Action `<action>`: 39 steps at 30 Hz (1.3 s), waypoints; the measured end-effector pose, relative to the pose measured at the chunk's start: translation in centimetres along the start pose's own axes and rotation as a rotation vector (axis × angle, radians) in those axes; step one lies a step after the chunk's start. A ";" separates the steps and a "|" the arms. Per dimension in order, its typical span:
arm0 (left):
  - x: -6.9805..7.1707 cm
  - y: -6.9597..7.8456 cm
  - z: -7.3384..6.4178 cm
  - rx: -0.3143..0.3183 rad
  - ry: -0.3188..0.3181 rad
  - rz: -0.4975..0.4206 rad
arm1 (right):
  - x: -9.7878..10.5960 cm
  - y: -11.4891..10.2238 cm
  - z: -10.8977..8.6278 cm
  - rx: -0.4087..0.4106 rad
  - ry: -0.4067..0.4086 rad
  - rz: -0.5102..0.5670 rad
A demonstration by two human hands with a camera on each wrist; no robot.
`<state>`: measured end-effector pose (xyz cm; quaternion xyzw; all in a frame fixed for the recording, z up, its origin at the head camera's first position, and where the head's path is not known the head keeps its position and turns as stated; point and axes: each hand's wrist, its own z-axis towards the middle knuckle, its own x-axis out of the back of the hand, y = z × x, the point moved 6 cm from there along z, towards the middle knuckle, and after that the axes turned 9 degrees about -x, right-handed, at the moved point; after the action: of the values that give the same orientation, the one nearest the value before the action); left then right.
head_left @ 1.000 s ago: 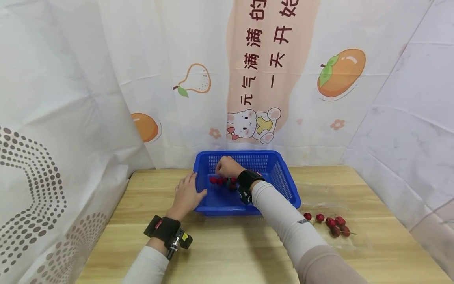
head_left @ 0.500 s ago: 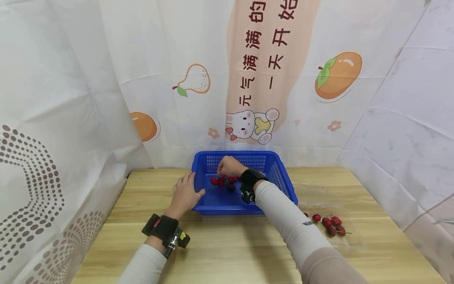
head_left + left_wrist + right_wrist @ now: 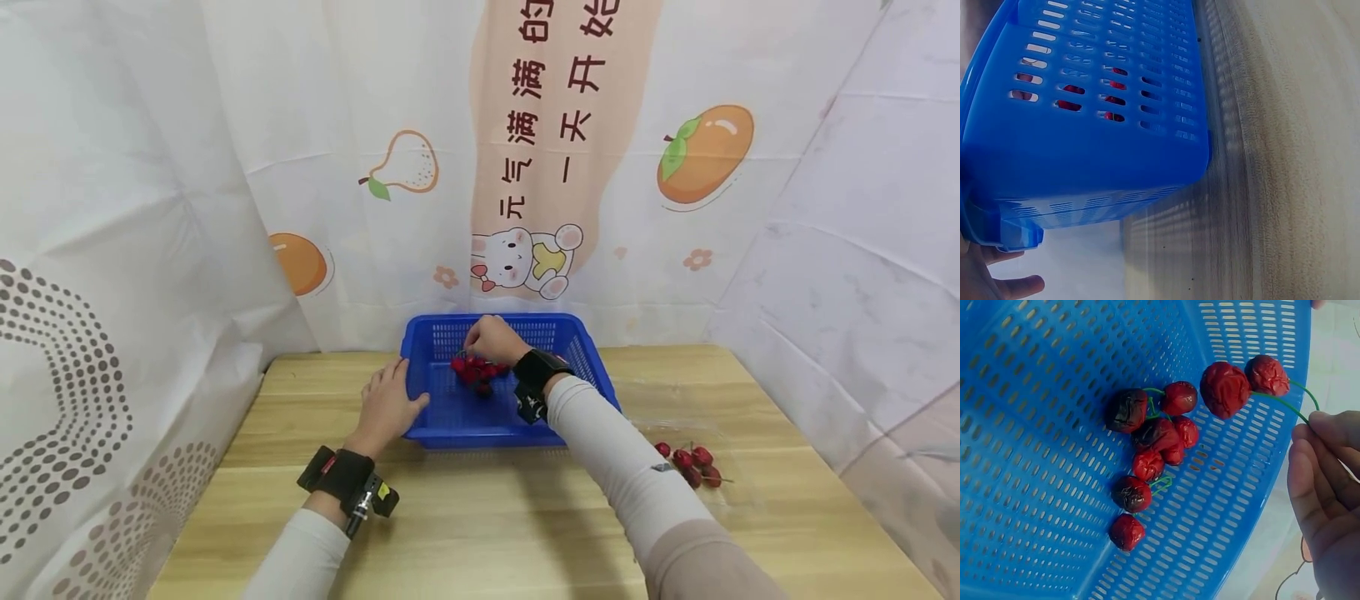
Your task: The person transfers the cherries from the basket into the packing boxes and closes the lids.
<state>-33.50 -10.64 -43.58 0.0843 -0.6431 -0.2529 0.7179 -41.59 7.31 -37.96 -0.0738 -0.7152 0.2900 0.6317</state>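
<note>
In the right wrist view, my right hand (image 3: 1329, 481) pinches thin green stems between thumb and fingers. Two wrinkled red cherries (image 3: 1225, 389) hang from those stems over the blue basket (image 3: 1029, 506). Below them, several more cherries (image 3: 1155, 434), some darkened, lie on the basket's floor, a few with green stems. The head view has this right hand (image 3: 497, 340) over the basket's back part. My left hand (image 3: 390, 404) rests on the basket's left rim with fingers extended; part of it (image 3: 997, 284) shows at the corner of the left wrist view.
On the wooden table (image 3: 480, 517), right of the basket, several cherries (image 3: 693, 467) lie on a clear plastic sheet or tray (image 3: 738, 492). A printed white curtain (image 3: 360, 275) stands close behind the basket. My right sleeve (image 3: 622, 467) crosses the basket's front right corner.
My right hand has risen slightly and shifted right within the basket, uncovering more of the cherries there. My left hand stays on the rim. The head view has shifted a little.
</note>
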 end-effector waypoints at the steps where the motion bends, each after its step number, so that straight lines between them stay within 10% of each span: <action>1: -0.1 0.1 0.1 -0.005 -0.001 0.007 | 0.2 0.1 -0.2 0.002 0.007 0.003; 39: -0.1 -0.3 0.1 -0.002 -0.018 0.013 | 9.9 5.7 -6.9 -0.028 0.143 -0.021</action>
<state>-33.65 -10.84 -43.74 0.0770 -0.6501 -0.2494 0.7136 -38.44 18.84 -32.11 -0.0957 -0.6729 0.2672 0.6831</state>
